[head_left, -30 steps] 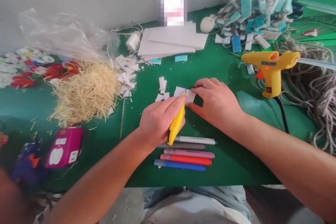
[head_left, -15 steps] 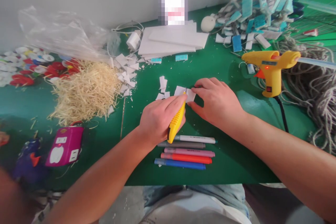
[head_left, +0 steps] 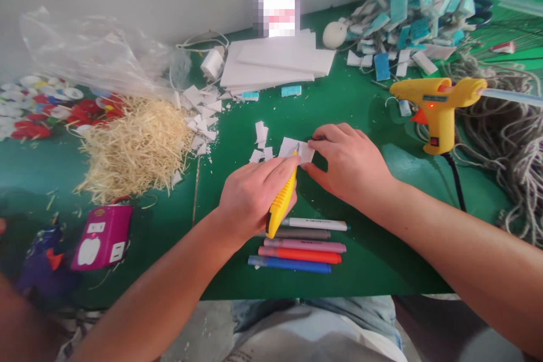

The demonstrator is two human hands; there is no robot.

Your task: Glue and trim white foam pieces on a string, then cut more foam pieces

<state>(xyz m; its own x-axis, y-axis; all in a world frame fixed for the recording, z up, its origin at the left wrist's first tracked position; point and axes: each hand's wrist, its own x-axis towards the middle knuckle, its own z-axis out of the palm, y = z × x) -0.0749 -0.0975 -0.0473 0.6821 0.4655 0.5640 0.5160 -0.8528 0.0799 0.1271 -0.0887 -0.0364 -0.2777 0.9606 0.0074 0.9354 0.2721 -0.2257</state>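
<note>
Head camera looks down on a green table (head_left: 365,271). Left hand (head_left: 254,195) is closed around a yellow utility knife (head_left: 280,203), whose tip rests on a small white foam piece (head_left: 292,148) near the middle of the table. Right hand (head_left: 350,161) lies flat and loosely curled just right of the knife, fingertips pressing the foam piece down; it seems to pin rather than grasp it, though the thumb is hidden. Small white scraps (head_left: 261,133) lie just left of the piece. Five markers (head_left: 303,246) lie side by side near the table's near edge, under the knife's handle. To the left is a straw pile (head_left: 136,147); to the right stands a yellow glue gun (head_left: 436,107). White foam sheets (head_left: 271,62) are stacked at the far side.
</note>
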